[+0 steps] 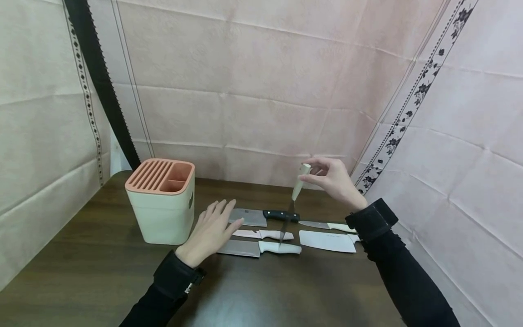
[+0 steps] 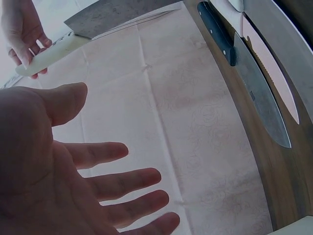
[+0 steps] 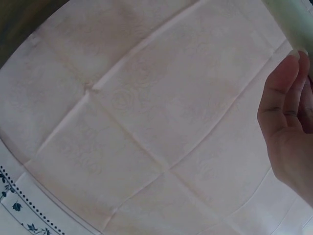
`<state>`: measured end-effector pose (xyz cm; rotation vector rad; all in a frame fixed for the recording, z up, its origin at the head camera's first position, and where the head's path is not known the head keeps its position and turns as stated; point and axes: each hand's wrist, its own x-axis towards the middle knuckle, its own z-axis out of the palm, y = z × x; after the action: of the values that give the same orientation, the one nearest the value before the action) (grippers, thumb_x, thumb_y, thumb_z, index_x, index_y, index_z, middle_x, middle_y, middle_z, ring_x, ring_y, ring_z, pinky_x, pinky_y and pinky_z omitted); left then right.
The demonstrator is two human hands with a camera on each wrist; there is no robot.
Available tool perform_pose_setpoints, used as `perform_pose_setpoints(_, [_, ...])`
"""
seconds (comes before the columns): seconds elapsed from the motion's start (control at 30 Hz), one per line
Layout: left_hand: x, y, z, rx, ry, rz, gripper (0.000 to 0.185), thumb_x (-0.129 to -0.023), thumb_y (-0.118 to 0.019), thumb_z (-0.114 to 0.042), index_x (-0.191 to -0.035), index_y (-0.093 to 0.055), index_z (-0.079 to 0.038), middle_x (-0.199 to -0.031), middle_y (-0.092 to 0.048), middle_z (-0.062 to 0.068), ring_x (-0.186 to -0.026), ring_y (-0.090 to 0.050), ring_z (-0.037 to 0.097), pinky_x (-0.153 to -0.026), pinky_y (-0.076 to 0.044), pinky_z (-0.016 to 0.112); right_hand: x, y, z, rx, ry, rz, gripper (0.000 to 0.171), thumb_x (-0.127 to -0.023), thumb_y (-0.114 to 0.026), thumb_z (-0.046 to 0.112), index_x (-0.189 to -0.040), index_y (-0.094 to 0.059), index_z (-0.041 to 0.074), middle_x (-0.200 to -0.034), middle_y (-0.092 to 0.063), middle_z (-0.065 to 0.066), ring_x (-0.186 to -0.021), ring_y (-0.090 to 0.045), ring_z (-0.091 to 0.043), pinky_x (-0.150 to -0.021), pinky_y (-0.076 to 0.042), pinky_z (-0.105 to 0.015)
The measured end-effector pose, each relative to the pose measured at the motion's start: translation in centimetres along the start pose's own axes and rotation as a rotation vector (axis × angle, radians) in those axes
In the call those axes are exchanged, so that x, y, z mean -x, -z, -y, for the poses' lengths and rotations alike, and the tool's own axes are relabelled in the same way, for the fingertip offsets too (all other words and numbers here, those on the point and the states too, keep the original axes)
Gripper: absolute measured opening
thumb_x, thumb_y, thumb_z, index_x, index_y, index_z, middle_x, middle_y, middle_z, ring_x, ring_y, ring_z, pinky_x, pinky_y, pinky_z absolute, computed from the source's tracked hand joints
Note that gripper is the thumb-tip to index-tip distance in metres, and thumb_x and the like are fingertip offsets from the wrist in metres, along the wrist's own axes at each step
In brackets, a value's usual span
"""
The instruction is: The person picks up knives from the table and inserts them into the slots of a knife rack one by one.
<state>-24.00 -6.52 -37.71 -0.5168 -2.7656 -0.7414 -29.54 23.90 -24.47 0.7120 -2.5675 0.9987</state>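
High over the right part of the table, my right hand [image 1: 330, 178] pinches a knife by its pale green handle [image 1: 301, 180]. The blade of this knife [image 2: 117, 19] points down and overlaps the lying knives in the head view. My left hand [image 1: 213, 232] hovers with fingers spread, just right of the knife block, holding nothing. The knife block [image 1: 163, 220] is pale green with an orange slotted top. Beneath and between the hands lie a black-handled knife [image 1: 250, 218], a pink-bladed knife [image 1: 274, 234] and a broad knife with a white handle [image 1: 279, 247].
To the right lie a small pale-handled knife [image 1: 339, 227] and a white-bladed cleaver [image 1: 327, 240]. The dark wooden table [image 1: 261, 295] ends at patterned cloth [image 1: 265, 122] hung behind and on both sides.
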Motion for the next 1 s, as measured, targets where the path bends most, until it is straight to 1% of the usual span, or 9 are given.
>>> perform_pose_setpoints(0.07, [-0.1, 0.0, 0.0, 0.004, -0.003, -0.003, 0.063, -0.099, -0.048, -0.043, -0.147, -0.036, -0.004, -0.147, -0.04, 0.027, -0.139, -0.032, 0.047, -0.107, -0.032, 0.063, -0.2, -0.2, 0.1, -0.012, -0.005, 0.003, 0.035, -0.082, -0.078, 0.023, -0.113, -0.069, 0.011, -0.088, -0.069, -0.008, -0.078, -0.064, -0.02, -0.07, -0.053, -0.023])
perform_pose_setpoints(0.13, [-0.3, 0.0, 0.0, 0.005, -0.004, -0.004, 0.063, -0.099, -0.048, -0.043, -0.146, -0.037, -0.003, -0.147, -0.04, 0.027, -0.138, -0.033, 0.046, -0.107, -0.032, 0.062, -0.4, -0.3, 0.4, -0.019, -0.011, 0.01, 0.034, -0.082, -0.078, 0.023, -0.112, -0.069, 0.012, -0.087, -0.069, -0.009, -0.078, -0.064, -0.02, -0.07, -0.052, -0.023])
perform_pose_setpoints(0.27, [-0.5, 0.1, -0.1, 0.007, -0.006, -0.003, 0.063, -0.099, -0.048, -0.043, -0.146, -0.036, -0.003, -0.147, -0.04, 0.027, -0.138, -0.033, 0.047, -0.107, -0.033, 0.063, -0.8, -0.7, 0.8, -0.01, -0.022, 0.022, 0.037, -0.083, -0.077, 0.021, -0.117, -0.067, 0.011, -0.09, -0.068, -0.011, -0.078, -0.063, -0.017, -0.071, -0.051, -0.021])
perform_pose_setpoints(0.37, [-0.6, 0.1, -0.2, 0.007, -0.008, 0.002, 0.063, -0.099, -0.048, -0.043, -0.147, -0.036, -0.003, -0.147, -0.04, 0.027, -0.138, -0.033, 0.047, -0.107, -0.033, 0.063, -1.1, -0.9, 0.9, -0.015, -0.03, 0.034, 0.04, -0.083, -0.076, 0.016, -0.121, -0.065, 0.009, -0.093, -0.068, -0.014, -0.08, -0.063, -0.021, -0.07, -0.051, -0.021])
perform_pose_setpoints(0.47, [-0.8, 0.1, -0.3, 0.005, -0.006, 0.01, 0.064, -0.099, -0.047, -0.045, -0.147, -0.036, -0.003, -0.147, -0.04, 0.027, -0.138, -0.033, 0.046, -0.107, -0.033, 0.062, -1.3, -1.3, 1.1, -0.034, -0.036, 0.044, 0.041, -0.083, -0.075, 0.013, -0.122, -0.064, 0.007, -0.094, -0.068, -0.016, -0.081, -0.063, -0.025, -0.069, -0.051, -0.021])
perform_pose_setpoints(0.57, [-0.8, 0.2, -0.4, 0.001, -0.007, 0.015, 0.065, -0.099, -0.047, -0.046, -0.147, -0.035, -0.003, -0.147, -0.041, 0.027, -0.138, -0.033, 0.046, -0.107, -0.032, 0.062, -1.5, -1.6, 1.5, -0.039, -0.028, 0.053, 0.039, -0.084, -0.075, 0.014, -0.121, -0.065, 0.007, -0.094, -0.068, -0.015, -0.082, -0.064, -0.023, -0.07, -0.051, -0.021])
perform_pose_setpoints(0.7, [-0.9, 0.3, -0.5, 0.003, -0.012, 0.019, 0.065, -0.099, -0.047, -0.045, -0.147, -0.035, -0.003, -0.146, -0.042, 0.027, -0.138, -0.034, 0.046, -0.107, -0.032, 0.062, -1.9, -2.0, 1.8, -0.067, -0.016, 0.067, 0.037, -0.083, -0.076, 0.019, -0.118, -0.067, 0.01, -0.092, -0.07, -0.012, -0.081, -0.064, -0.019, -0.072, -0.052, -0.022])
perform_pose_setpoints(0.8, [-1.0, 0.5, -0.6, 0.009, -0.012, 0.022, 0.065, -0.099, -0.046, -0.046, -0.148, -0.034, -0.003, -0.146, -0.042, 0.027, -0.138, -0.034, 0.046, -0.107, -0.032, 0.062, -2.1, -2.3, 2.0, -0.093, -0.014, 0.072, 0.035, -0.082, -0.077, 0.021, -0.115, -0.068, 0.011, -0.09, -0.07, -0.011, -0.079, -0.065, -0.021, -0.069, -0.054, -0.025])
perform_pose_setpoints(1.0, [-1.1, 0.6, -0.6, 0.009, -0.007, 0.031, 0.065, -0.099, -0.047, -0.045, -0.148, -0.034, -0.004, -0.145, -0.043, 0.026, -0.137, -0.035, 0.046, -0.107, -0.032, 0.062, -2.3, -2.8, 2.5, -0.113, -0.016, 0.082, 0.036, -0.08, -0.079, 0.021, -0.113, -0.068, 0.01, -0.089, -0.07, -0.013, -0.077, -0.065, -0.022, -0.067, -0.054, -0.027])
